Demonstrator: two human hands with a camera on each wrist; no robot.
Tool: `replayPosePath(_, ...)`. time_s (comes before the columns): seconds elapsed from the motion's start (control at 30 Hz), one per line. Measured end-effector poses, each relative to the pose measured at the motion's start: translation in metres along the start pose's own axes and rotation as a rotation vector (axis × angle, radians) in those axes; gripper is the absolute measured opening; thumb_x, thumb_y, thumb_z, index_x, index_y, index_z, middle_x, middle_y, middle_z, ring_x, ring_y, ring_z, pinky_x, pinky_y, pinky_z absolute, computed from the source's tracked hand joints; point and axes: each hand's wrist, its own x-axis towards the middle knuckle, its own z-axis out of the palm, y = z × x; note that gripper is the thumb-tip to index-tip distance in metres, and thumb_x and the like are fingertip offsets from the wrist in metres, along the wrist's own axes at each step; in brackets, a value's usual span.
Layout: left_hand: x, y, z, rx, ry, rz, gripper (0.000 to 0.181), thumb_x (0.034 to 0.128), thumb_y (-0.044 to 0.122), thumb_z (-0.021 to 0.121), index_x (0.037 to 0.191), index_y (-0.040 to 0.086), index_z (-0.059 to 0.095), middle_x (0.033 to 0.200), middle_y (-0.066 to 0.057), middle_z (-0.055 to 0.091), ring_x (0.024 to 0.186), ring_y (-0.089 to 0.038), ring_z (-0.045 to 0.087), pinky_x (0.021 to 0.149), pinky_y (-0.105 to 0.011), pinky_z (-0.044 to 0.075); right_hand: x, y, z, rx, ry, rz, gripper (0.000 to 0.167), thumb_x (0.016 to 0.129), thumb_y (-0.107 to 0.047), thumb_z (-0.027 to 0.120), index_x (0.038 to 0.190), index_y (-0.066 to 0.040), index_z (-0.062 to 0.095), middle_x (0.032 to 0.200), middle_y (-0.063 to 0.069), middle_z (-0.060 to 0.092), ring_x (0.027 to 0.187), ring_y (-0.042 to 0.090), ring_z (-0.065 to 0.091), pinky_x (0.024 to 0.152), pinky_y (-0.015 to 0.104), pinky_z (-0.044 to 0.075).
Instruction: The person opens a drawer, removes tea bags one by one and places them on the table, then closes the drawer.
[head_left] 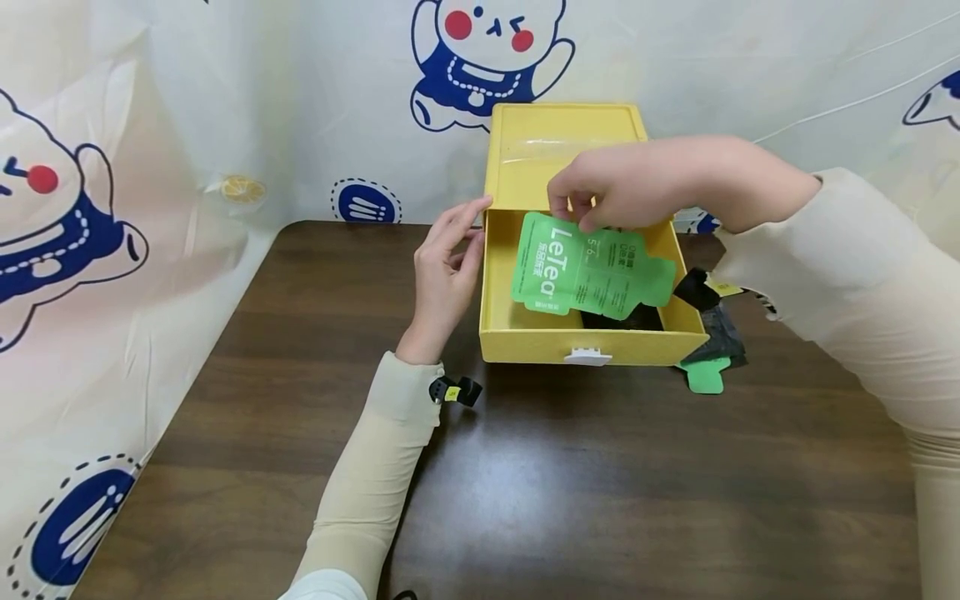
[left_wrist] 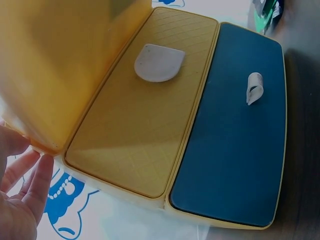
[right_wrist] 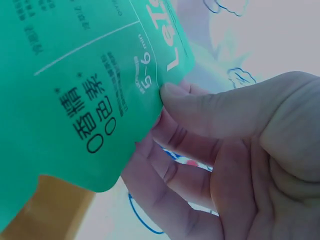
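A green card with white "LeTea" print [head_left: 592, 267] is pinched by its upper edge between the thumb and fingers of my right hand [head_left: 622, 183], tilted above the open yellow box [head_left: 498, 329]. The right wrist view shows the thumb of the right hand [right_wrist: 220, 130] on the printed face of the green card [right_wrist: 75, 90]. My left hand [head_left: 447, 279] touches the box's left side near the lid hinge, fingers fairly straight. In the left wrist view, fingertips of the left hand [left_wrist: 25, 185] meet the yellow box's corner. Something dark [head_left: 637, 318] lies inside the box, partly hidden by the card.
The yellow lid [head_left: 562, 125] stands raised behind the box, near the patterned curtain [head_left: 337, 83]. Right of the box, a dark packet [head_left: 726, 337] and a green piece [head_left: 705, 377] lie on the brown table [head_left: 525, 500].
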Motion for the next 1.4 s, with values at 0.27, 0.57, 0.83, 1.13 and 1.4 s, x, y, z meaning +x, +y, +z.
replayPosePath(0.27,-0.002,0.001,-0.001,0.004,-0.008,-0.005,0.033,0.0987,0.006,0.058,0.131,0.009,0.065,0.127,-0.014,0.062,0.096,-0.023,0.069,0.077,-0.035,0.063,-0.016,0.021,-0.007,0.141,0.1,0.08,0.02,0.102,-0.003,0.046,0.121,-0.004,0.052,0.105,0.012,0.056,0.087,0.025,0.057,0.071,0.032,0.055)
replayPosePath(0.57,-0.002,0.002,-0.002,-0.012,-0.01,-0.023,0.034,0.0986,0.007,0.059,0.132,0.009,0.064,0.128,-0.013,0.062,0.097,-0.023,0.068,0.078,-0.035,0.063,-0.045,0.066,-0.009,0.191,0.187,0.161,0.022,0.104,-0.009,0.044,0.125,-0.007,0.048,0.103,0.01,0.053,0.092,0.024,0.055,0.073,0.029,0.056)
replayPosePath(0.83,-0.001,0.001,-0.004,-0.012,-0.02,-0.027,0.034,0.0988,0.006,0.058,0.132,0.009,0.064,0.128,-0.014,0.062,0.097,-0.024,0.069,0.078,-0.035,0.063,-0.081,0.119,0.008,0.353,0.255,0.268,0.024,0.103,-0.008,0.048,0.127,-0.005,0.048,0.102,0.003,0.062,0.084,0.015,0.063,0.069,0.021,0.057)
replayPosePath(1.13,-0.001,0.001,-0.003,-0.014,-0.025,-0.036,0.036,0.0983,0.006,0.059,0.134,0.01,0.063,0.129,-0.013,0.062,0.098,-0.024,0.069,0.079,-0.038,0.063,-0.105,0.171,0.05,0.52,0.248,0.403,0.025,0.104,-0.005,0.043,0.128,0.003,0.043,0.092,-0.017,0.062,0.082,0.005,0.061,0.07,0.024,0.058)
replayPosePath(1.4,0.001,0.004,-0.001,-0.012,-0.02,-0.029,0.035,0.0984,0.006,0.059,0.133,0.01,0.064,0.129,-0.013,0.062,0.099,-0.023,0.069,0.078,-0.034,0.063,-0.122,0.211,0.103,0.681,0.301,0.437,0.017,0.104,-0.007,0.047,0.107,-0.022,0.054,0.087,-0.018,0.062,0.077,0.006,0.06,0.067,0.025,0.059)
